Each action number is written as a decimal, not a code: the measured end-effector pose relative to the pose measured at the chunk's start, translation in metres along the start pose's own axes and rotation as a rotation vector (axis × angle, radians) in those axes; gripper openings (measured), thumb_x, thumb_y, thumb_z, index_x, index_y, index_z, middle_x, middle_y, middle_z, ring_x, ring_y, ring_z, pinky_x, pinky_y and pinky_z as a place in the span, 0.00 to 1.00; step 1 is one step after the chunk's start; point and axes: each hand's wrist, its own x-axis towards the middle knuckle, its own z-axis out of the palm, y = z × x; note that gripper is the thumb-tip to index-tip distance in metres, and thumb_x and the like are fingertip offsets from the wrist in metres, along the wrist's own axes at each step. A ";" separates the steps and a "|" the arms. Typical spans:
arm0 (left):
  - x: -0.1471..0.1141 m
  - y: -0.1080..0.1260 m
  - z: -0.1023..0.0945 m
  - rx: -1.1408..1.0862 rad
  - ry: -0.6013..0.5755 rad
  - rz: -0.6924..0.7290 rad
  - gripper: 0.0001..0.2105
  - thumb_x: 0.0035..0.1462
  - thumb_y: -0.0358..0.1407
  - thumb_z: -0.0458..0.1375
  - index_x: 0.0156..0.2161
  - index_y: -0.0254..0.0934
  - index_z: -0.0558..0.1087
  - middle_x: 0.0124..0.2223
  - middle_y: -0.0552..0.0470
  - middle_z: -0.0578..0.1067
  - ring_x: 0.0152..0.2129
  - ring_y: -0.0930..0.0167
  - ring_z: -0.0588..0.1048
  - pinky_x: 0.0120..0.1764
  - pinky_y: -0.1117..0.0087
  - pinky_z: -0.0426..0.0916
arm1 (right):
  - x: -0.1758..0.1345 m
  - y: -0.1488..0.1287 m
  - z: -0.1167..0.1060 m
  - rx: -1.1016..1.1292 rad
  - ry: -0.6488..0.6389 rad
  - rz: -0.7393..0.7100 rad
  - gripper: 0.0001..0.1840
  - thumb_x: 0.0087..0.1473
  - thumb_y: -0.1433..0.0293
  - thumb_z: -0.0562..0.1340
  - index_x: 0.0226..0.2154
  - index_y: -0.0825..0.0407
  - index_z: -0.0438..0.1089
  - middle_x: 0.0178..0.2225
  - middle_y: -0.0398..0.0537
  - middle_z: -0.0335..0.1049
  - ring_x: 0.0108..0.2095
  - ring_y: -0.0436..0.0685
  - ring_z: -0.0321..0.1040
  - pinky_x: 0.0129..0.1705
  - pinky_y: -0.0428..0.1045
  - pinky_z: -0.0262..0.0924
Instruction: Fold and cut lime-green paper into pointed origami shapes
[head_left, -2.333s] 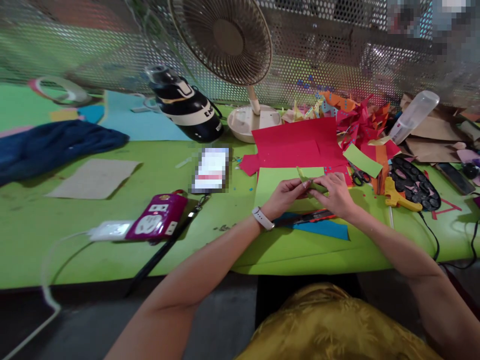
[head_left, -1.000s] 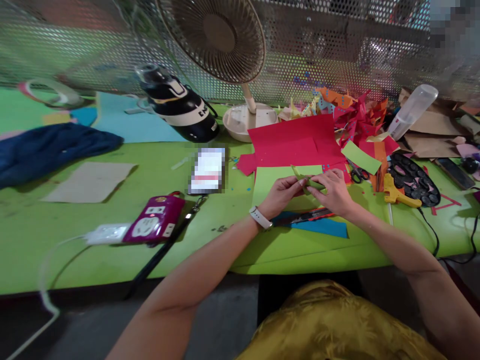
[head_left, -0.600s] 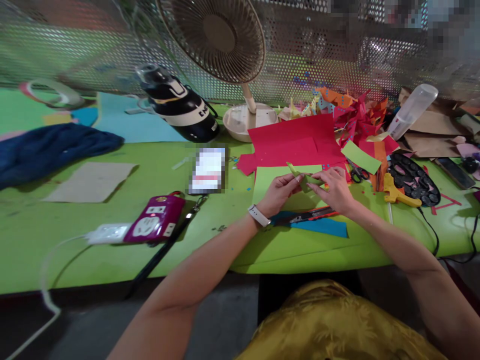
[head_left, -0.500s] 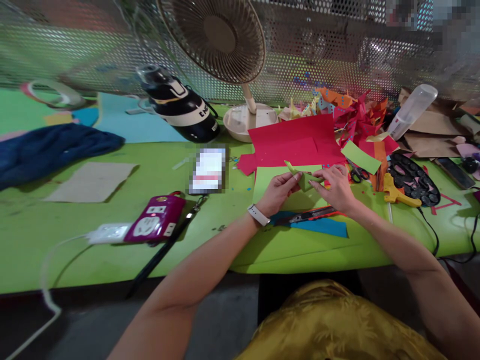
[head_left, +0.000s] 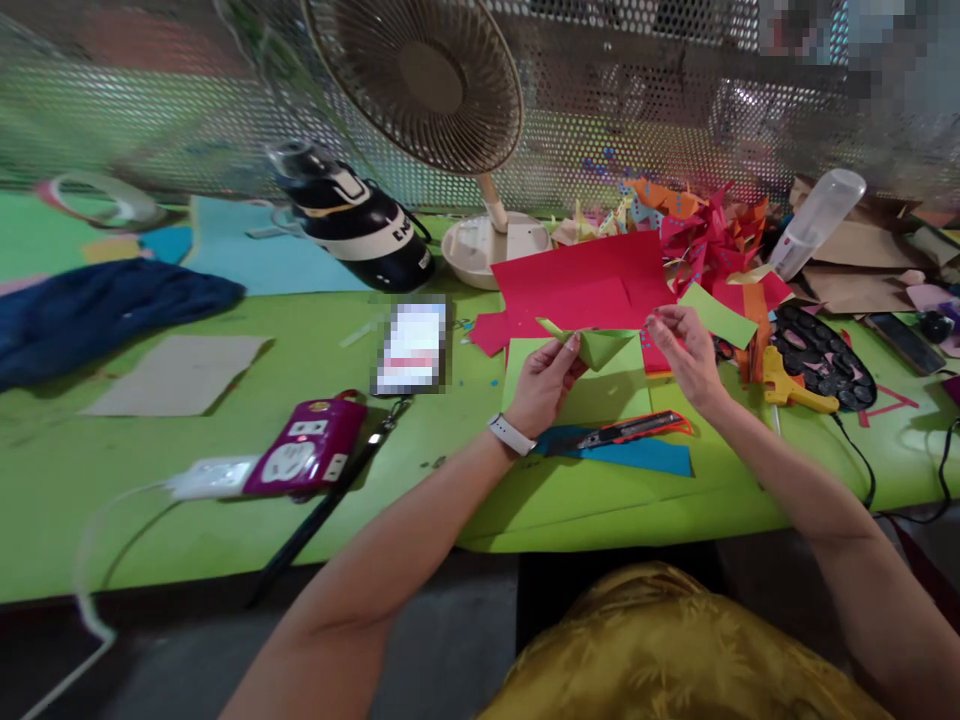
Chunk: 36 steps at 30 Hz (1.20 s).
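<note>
My left hand [head_left: 546, 385] pinches a folded piece of green paper [head_left: 606, 348] between thumb and fingers. One narrow tip of the paper sticks out to the left above the hand, and a wider pointed part extends right. My right hand [head_left: 686, 358] is raised just right of the paper, apart from it, its fingers loosely bent and holding nothing I can see. Below both hands lies a flat light-green sheet [head_left: 622, 395], partly over a red sheet [head_left: 581, 280]. In front of it a utility knife [head_left: 637, 428] with orange edging rests on a blue paper strip [head_left: 652, 458].
A yellow glue gun [head_left: 795, 385], a black tray [head_left: 825, 350] and cut paper scraps [head_left: 712, 235] are to the right. A phone [head_left: 411, 345], purple power strip [head_left: 307, 445], black bottle [head_left: 367, 230] and fan [head_left: 431, 80] stand or lie left and behind.
My right hand has let go of the green paper and moved up and right. The paper stays in my left hand, which has shifted slightly left.
</note>
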 end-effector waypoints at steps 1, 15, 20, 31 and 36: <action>-0.001 0.000 0.001 -0.012 -0.006 0.007 0.16 0.41 0.47 0.73 0.32 0.39 0.80 0.34 0.52 0.82 0.38 0.67 0.81 0.45 0.66 0.74 | -0.004 -0.001 0.005 0.118 -0.056 0.070 0.26 0.51 0.48 0.65 0.43 0.48 0.66 0.41 0.51 0.74 0.41 0.58 0.72 0.43 0.54 0.66; -0.019 -0.002 0.016 -0.009 -0.089 -0.029 0.16 0.45 0.47 0.72 0.37 0.41 0.82 0.40 0.50 0.83 0.49 0.62 0.78 0.52 0.60 0.72 | -0.016 -0.002 0.026 0.554 -0.139 0.438 0.23 0.33 0.53 0.76 0.29 0.49 0.74 0.31 0.44 0.78 0.32 0.55 0.73 0.39 0.53 0.68; -0.018 -0.002 0.015 -0.009 -0.077 -0.052 0.16 0.47 0.47 0.71 0.38 0.41 0.81 0.40 0.49 0.83 0.49 0.61 0.77 0.53 0.60 0.72 | -0.017 -0.001 0.027 0.557 -0.105 0.437 0.22 0.32 0.52 0.76 0.26 0.48 0.73 0.26 0.40 0.76 0.28 0.53 0.70 0.36 0.51 0.67; -0.011 -0.006 0.007 0.004 0.003 -0.078 0.15 0.45 0.46 0.72 0.35 0.40 0.80 0.37 0.51 0.83 0.41 0.64 0.81 0.47 0.64 0.74 | -0.017 0.004 0.027 0.488 -0.045 0.373 0.25 0.40 0.47 0.71 0.16 0.50 0.66 0.20 0.39 0.66 0.24 0.49 0.62 0.31 0.48 0.59; -0.010 -0.007 0.005 0.022 -0.008 -0.072 0.15 0.46 0.47 0.71 0.34 0.40 0.79 0.36 0.51 0.83 0.42 0.65 0.80 0.48 0.64 0.73 | -0.012 0.009 0.025 0.458 -0.007 0.319 0.21 0.39 0.51 0.72 0.20 0.49 0.70 0.23 0.40 0.69 0.27 0.50 0.65 0.35 0.50 0.61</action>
